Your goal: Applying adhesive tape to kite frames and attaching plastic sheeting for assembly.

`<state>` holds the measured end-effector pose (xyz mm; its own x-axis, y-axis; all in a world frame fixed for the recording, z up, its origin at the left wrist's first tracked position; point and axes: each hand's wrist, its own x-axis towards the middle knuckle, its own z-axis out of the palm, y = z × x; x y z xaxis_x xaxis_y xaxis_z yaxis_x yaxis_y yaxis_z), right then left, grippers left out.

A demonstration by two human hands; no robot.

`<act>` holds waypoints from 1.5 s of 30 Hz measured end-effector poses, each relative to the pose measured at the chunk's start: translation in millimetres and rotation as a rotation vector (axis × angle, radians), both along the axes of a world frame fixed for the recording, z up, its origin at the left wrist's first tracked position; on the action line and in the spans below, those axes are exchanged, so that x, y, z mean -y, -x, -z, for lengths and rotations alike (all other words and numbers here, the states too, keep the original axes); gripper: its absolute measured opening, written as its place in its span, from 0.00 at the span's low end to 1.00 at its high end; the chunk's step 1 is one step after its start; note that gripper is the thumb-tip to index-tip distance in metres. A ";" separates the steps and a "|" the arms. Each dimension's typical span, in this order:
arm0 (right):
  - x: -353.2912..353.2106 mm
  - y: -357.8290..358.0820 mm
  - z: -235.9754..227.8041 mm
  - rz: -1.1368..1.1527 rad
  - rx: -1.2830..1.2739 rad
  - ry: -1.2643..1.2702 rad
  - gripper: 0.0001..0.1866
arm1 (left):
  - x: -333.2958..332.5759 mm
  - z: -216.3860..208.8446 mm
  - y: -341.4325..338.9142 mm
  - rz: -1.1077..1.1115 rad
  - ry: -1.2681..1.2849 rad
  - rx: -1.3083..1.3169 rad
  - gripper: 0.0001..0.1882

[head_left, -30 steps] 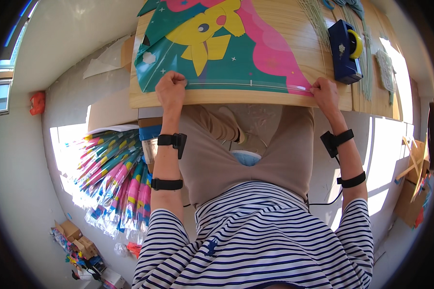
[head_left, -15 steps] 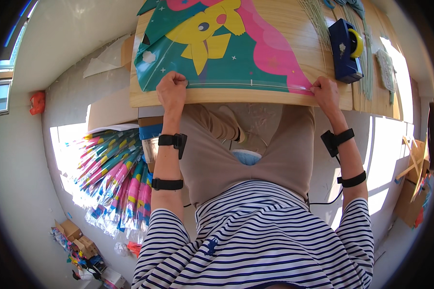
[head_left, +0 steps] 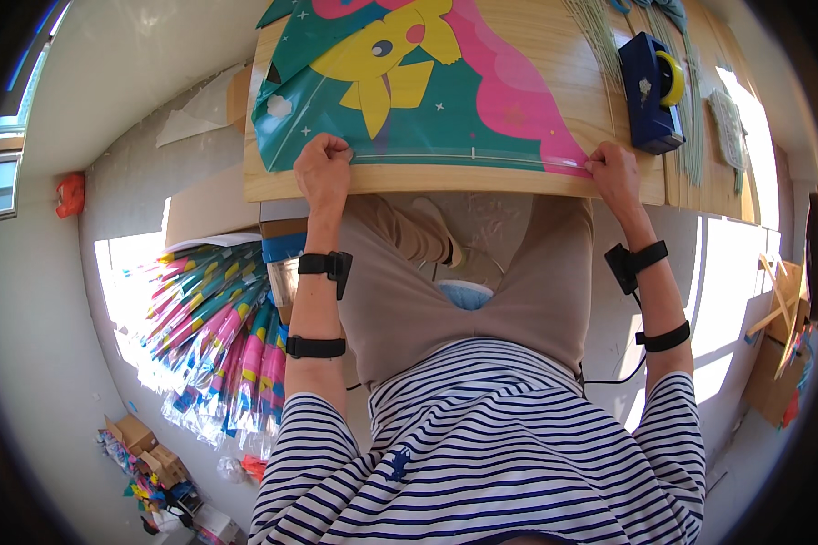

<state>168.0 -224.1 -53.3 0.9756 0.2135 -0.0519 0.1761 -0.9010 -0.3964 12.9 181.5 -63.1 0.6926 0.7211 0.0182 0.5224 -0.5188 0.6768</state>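
Pinching the printed sheet [head_left: 463, 109] in left grip [head_left: 343, 154] and right grip [head_left: 592, 166], with tape dispenser [head_left: 647, 104] and thin sticks [head_left: 593, 34] to the right; holding its near edge just behind the tabletop [head_left: 454, 181] rim, with open wood before the dispenser.

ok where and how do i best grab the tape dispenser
Probably by the blue body of the dispenser, coming from the left, where the right hand is: that side looks broad and flat, while the yellow tape roll bulges out on the right.
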 end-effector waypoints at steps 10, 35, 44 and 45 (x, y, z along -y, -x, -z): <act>-0.4 1.9 -3.2 0.053 -0.037 0.031 0.07 | -1.5 7.1 2.5 0.035 -0.038 0.021 0.07; 2.3 0.5 1.1 0.086 -0.077 0.001 0.07 | 118.6 -3.5 24.6 0.814 -0.432 -0.058 0.43; 4.9 3.4 -5.3 0.196 -0.124 -0.033 0.07 | 118.6 -6.5 27.0 0.828 -0.449 -0.065 0.46; 5.6 3.0 -5.3 0.204 -0.120 -0.014 0.06 | 119.4 -8.2 26.7 0.827 -0.450 -0.072 0.46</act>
<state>165.0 -229.7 -48.0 0.9855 0.0140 -0.1690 -0.0584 -0.9075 -0.4159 -13.9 62.1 -54.9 0.9916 -0.0635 0.1126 -0.0952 -0.9481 0.3035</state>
